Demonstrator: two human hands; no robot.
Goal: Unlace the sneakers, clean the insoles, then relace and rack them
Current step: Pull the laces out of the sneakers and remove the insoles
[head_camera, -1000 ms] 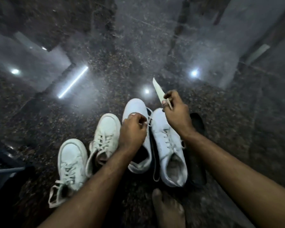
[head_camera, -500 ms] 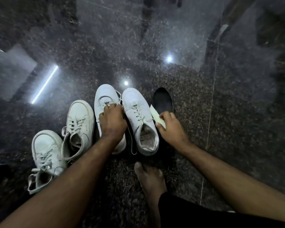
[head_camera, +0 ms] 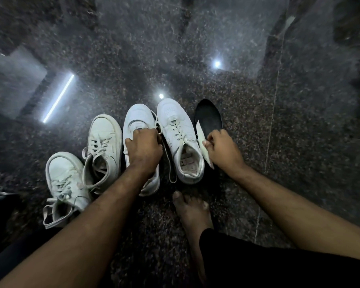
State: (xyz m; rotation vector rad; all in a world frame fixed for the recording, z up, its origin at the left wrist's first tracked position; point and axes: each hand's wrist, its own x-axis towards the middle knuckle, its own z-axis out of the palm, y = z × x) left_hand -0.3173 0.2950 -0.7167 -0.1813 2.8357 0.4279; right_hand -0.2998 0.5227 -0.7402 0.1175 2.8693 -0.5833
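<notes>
Hands [head_camera: 143, 149] on sneaker [head_camera: 138, 121], insole [head_camera: 204, 146]

Floor [head_camera: 299, 142]: polished speckled granite, glossy, mirrors ceiling lights. Four sneakers [head_camera: 179, 140]: white smooth leather-like uppers, faint sheen, woven cloth laces; leftmost pair duller, scuffed. Black insole [head_camera: 209, 117]: matt, foam-like. Pale insole [head_camera: 202, 140]: matt, thin, flexible. Trouser leg [head_camera: 279, 265]: black matt cloth.

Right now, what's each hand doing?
Left hand: curled, gripping the sneaker.
Right hand: pinching the white insole.
</notes>
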